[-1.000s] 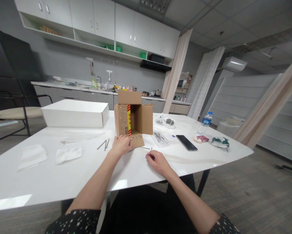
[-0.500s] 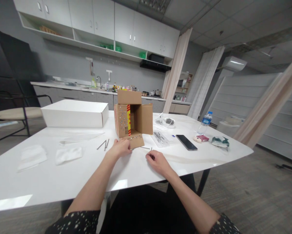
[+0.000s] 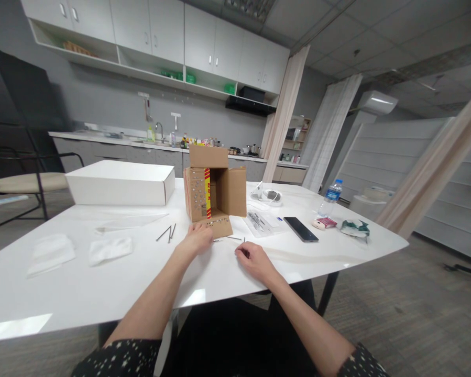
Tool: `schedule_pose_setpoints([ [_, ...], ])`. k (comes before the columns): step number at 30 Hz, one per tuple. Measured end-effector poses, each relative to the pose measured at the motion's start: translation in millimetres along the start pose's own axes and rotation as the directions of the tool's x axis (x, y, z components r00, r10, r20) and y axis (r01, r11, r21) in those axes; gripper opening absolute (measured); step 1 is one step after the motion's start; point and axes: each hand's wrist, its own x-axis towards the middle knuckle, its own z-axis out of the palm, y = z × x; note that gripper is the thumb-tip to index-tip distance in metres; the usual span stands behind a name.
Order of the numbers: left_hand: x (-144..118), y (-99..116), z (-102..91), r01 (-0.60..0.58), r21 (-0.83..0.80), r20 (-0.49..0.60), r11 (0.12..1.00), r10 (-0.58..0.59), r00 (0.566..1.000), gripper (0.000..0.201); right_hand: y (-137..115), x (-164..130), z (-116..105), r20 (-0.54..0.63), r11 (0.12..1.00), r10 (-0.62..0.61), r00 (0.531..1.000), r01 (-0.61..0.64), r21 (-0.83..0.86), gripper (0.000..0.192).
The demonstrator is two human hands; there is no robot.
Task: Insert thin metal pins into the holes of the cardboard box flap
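An open cardboard box stands on its side, with its mouth towards me and a red-and-yellow tape strip beside the opening. My left hand rests at the lower flap, its fingers curled and their tips partly hidden. Beside its thumb, a thin metal rod like a screw or nail lies on the table. My right hand sits on the tabletop with fingers curled together; whatever they hold is hidden. Left of my left hand lie several long screws or nails. Small shiny bits dot the box's side and flap.
A white box occupies the back left of the white table. White cloths or tissues lie at left. On the right are a clear packet with metal pieces, a phone, a water bottle and a crumpled green-and-white packet.
My left hand has shifted very slightly at the flap, and its fingers sit a little differently. My right hand and the box look unmoved.
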Motion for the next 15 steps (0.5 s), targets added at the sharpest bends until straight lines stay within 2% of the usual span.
schedule_pose_setpoints([
  [4, 1, 0, -7.9, 0.011, -0.030, -0.011, 0.999, -0.011, 1.000, 0.025, 0, 0, -1, 0.005, 1.000, 0.005, 1.000, -0.005, 0.006, 0.018],
  [8, 4, -1, -19.1, 0.036, -0.080, -0.172, 0.996, -0.049, 0.984, 0.025, 0, 0, -1, 0.001, 1.000, -0.004, 1.000, 0.004, 0.012, 0.018],
  [12, 6, -4, -28.7, 0.055, -0.187, -0.324, 0.981, -0.115, 0.939, 0.023, -2, 0, -1, 0.001, 1.000, 0.011, 1.000, -0.011, 0.009, 0.018],
  [15, 6, -6, -32.4, 0.021, -0.244, -0.407, 0.970, -0.122, 0.905, 0.024, -3, 0, -1, 0.004, 1.000, 0.017, 1.000, -0.017, 0.004, 0.018],
])
